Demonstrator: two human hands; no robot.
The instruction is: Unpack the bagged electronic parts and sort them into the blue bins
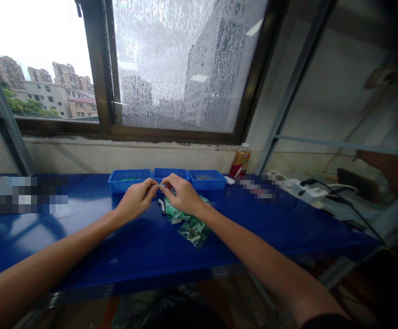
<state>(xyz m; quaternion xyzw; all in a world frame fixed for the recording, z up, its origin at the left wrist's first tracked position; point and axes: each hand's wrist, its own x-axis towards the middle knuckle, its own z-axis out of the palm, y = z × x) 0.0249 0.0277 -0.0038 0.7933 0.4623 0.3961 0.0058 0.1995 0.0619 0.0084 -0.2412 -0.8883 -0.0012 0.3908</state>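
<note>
My left hand point(137, 199) and my right hand point(182, 194) meet above the middle of the table, thumbs and fingers pinched together. At their fingertips is a small pale piece point(161, 185), too tiny to make out. Below my right hand lies a pile of small green-tinted clear plastic bags point(195, 230) with white and metallic parts in them. A short silver and black cylinder point(162, 206) rests at the pile's left edge. My right hand hides part of the pile.
Behind my hands stand three blue bins: a left bin point(130, 186) with green things inside, a middle bin point(158, 172) and a right bin point(208, 184). A bottle point(240, 161) and a white object point(230, 181) stand right of them. Cables and white devices point(314, 195) lie far right.
</note>
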